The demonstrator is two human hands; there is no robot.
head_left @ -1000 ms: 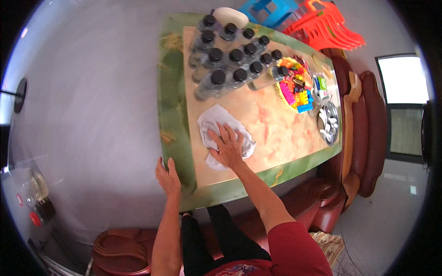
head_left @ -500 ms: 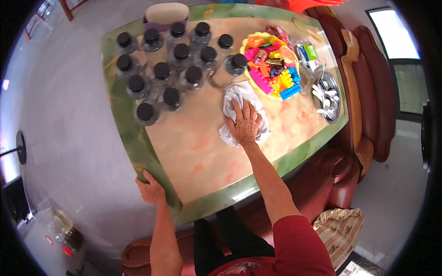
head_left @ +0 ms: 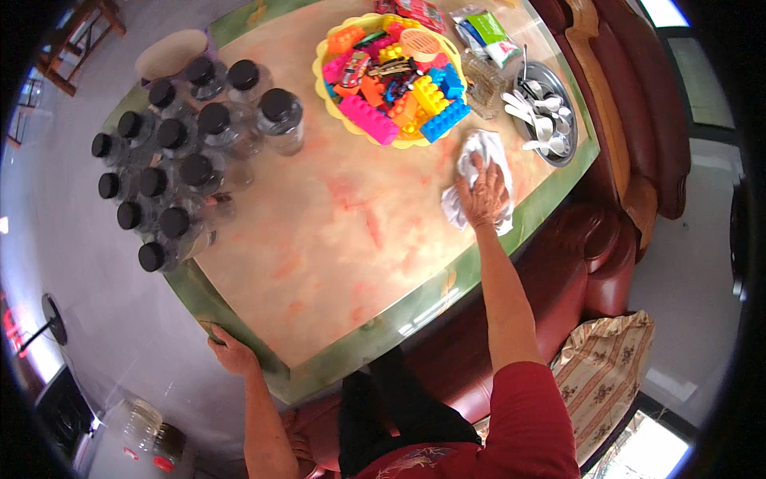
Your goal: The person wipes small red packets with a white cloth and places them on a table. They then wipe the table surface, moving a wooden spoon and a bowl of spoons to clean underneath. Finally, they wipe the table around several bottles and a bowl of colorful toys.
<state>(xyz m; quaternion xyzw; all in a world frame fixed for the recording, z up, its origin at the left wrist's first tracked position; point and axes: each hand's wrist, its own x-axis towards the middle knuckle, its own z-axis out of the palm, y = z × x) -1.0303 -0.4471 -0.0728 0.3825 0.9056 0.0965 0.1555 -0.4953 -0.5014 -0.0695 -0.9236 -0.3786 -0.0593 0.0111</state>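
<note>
Under my right hand (head_left: 485,195) is a crumpled white cloth (head_left: 485,145), held against the tabletop near the table's right side. The fingers bear down on it, somewhat apart. My left hand (head_left: 234,352) grips the green border of the table (head_left: 279,382) at its near left corner, thumb on top and the other fingers mostly hidden. A metal tray (head_left: 568,156) of white and steel spoons (head_left: 545,128) lies just beyond the cloth, to the right. Up and left of the cloth is a yellow scalloped basket (head_left: 329,104) heaped with colourful toy bricks (head_left: 431,96) and toy cars.
Several clear bottles with black caps (head_left: 215,120) crowd the table's left side. A purple-edged container (head_left: 171,56) stands behind them. Beside the basket lie a clear plastic box (head_left: 483,88) and a green packet (head_left: 487,28). Red-brown leather sofas (head_left: 550,279) border the near and right sides.
My right hand has slid the cloth rightward over the table, close to the spoon tray. My left hand still grips the table edge. The whole view has shifted and turned.
</note>
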